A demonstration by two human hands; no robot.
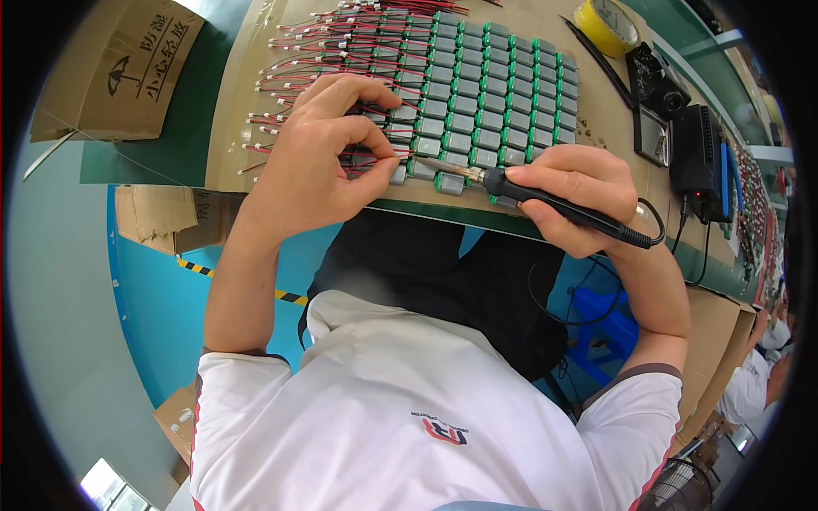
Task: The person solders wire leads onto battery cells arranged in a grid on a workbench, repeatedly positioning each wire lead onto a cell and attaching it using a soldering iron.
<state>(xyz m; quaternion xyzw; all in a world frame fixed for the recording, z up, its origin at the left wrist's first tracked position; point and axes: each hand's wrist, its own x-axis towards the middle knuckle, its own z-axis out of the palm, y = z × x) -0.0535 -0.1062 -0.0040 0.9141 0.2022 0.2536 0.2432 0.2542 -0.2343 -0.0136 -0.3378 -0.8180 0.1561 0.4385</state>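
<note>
My right hand (588, 183) grips a black-handled soldering iron (567, 209) like a pen. Its metal tip points left and lies at a green board edge in the near rows of small grey battery packs (460, 123). Close to that tip, my left hand (328, 140) pinches a thin red wire (406, 152) between thumb and forefinger, its other fingers arched over the packs. Several packs at the left have red and black leads with white connectors (271, 88) fanned out leftward. Whether the tip touches the wire is too small to tell.
At the right stand a black soldering station (694, 162) with a red light, a small tray (653, 136) and a roll of yellow tape (607, 25). The iron's cord (654, 213) loops beside my right wrist. A cardboard box (119, 72) is at the far left.
</note>
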